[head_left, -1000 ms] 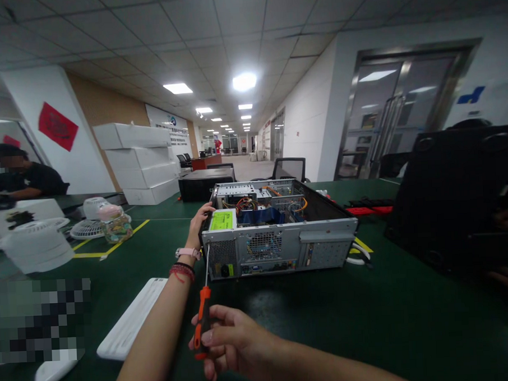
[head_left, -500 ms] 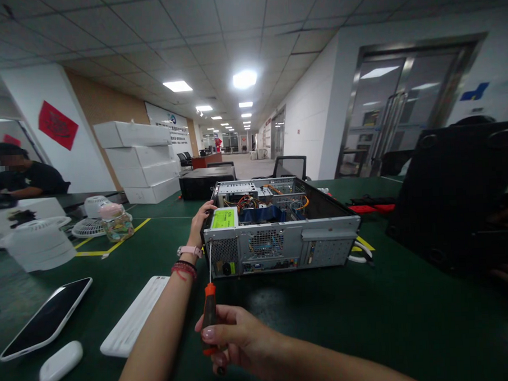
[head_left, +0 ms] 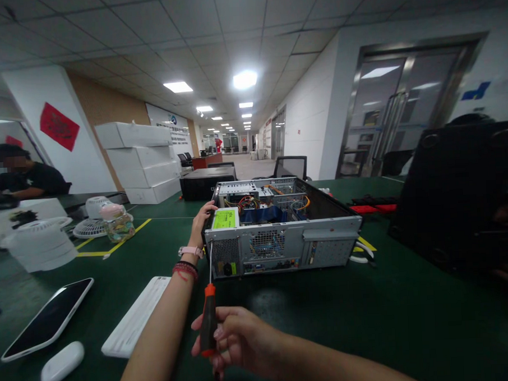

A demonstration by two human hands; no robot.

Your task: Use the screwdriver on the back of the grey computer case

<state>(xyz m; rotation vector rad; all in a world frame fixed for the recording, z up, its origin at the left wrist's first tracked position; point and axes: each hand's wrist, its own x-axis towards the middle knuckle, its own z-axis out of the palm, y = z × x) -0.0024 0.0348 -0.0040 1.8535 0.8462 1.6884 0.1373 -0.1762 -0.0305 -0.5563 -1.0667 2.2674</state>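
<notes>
An open desktop computer case (head_left: 323,241) lies on the green table with its back panel facing me. My left hand (head_left: 201,222) grips the case's left top edge, fingers bent against it beside the power supply (head_left: 225,218) with a bright green label. In my right hand (head_left: 243,337) is a screwdriver (head_left: 208,321) with a dark and orange handle, held between thumb and fingers. Its shaft points up and away, the tip at the back panel's left edge by the power supply mesh. Whether a screw sits under the tip is too small to tell.
On the left lie a phone (head_left: 49,317), a white earbud case (head_left: 62,364) and a white flat box (head_left: 135,319). Behind them stand a jar (head_left: 117,223), a small fan (head_left: 91,227) and white boxes (head_left: 141,156). A large black panel (head_left: 460,198) rises at right; a person sits far left.
My right hand's fingers have shifted and loosened around the screwdriver handle, thumb moved to its right side. The screwdriver tip stays at the same spot. My left hand and the case have stayed put.
</notes>
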